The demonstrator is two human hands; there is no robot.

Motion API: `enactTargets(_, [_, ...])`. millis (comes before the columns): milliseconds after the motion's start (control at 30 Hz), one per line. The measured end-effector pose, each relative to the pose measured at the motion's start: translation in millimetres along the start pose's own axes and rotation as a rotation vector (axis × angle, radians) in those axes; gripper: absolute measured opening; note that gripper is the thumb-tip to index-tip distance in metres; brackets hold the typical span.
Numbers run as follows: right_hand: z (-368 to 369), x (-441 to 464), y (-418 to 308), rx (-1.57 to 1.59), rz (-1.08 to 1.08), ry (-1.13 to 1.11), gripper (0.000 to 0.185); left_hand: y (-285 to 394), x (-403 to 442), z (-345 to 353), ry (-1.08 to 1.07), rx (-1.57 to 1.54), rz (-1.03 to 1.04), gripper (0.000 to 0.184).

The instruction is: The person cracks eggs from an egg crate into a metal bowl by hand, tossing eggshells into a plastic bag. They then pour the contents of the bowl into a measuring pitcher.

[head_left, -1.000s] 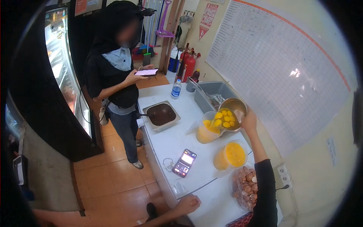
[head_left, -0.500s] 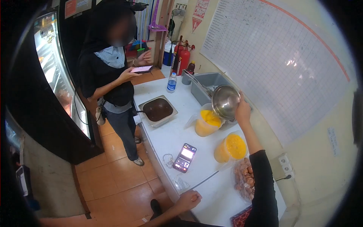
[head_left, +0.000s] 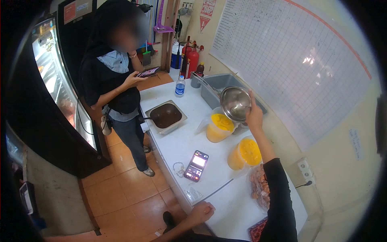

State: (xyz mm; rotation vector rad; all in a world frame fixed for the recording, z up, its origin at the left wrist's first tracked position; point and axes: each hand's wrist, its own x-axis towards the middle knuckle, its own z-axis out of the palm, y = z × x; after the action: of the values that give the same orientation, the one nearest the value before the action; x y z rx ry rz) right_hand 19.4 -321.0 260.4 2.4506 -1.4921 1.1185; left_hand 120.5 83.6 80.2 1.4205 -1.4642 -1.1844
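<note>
My right hand (head_left: 254,115) grips the rim of a shiny metal bowl (head_left: 236,103), tilted on its side with its inside facing me. The bowl is above and beside a translucent pitcher of yellow liquid (head_left: 219,131), overlapping its far right edge in view. Nearer my right forearm stands a second pitcher (head_left: 238,157), also holding yellow, foamy liquid. My left hand (head_left: 201,213) rests at the table's near edge, fingers curled into a loose fist with nothing visible in it. A lit phone (head_left: 196,166) lies on the table ahead of it.
A metal pan of dark brown contents (head_left: 166,117) sits across the table, near a water bottle (head_left: 180,86). A grey tub (head_left: 207,97) stands by the wall. A bag of eggshells (head_left: 260,187) lies under my right arm. Opposite stands a person (head_left: 115,80) holding a phone.
The bowl stays tilted in my right hand, turned slightly. The yellow liquid in the nearer pitcher looks smoother. The other person's free hand has risen toward their face. My left hand stays put.
</note>
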Motion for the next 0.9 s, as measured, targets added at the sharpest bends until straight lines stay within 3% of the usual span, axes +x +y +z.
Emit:
enactTargets(500, [-2,-20,-20,-0.092,-0.113,0.130,0.081,3,0,0,-0.045,-0.007,-0.048,0.021])
enactTargets(567, [1,-22,-19,-0.066,-0.115,0.171,0.081,-9,-1,12,-0.002,-0.003,0.025,0.019])
enactTargets(667, [3,-18,-16,-0.063,-0.025,0.150,0.078,-9,-3,12,0.002,0.004,0.051,0.016])
enactTargets(733, [2,-7,0,0.155,0.269,0.079,0.076,-13,-7,13,0.021,-0.011,0.051,0.017])
enactTargets(767, [1,-2,8,0.161,0.271,0.080,0.076,-14,-9,14,0.039,-0.028,0.054,0.017])
enactTargets(833, [-4,2,35,0.713,0.551,0.157,0.047,-6,-14,9,0.058,-0.011,0.034,0.016])
enactTargets(867, [-9,5,56,0.716,0.563,0.165,0.047,-1,-17,7,0.074,0.000,0.018,0.015])
enactTargets(900, [-16,6,79,0.899,0.705,0.057,0.043,-1,-19,6,0.061,0.009,0.016,0.015])
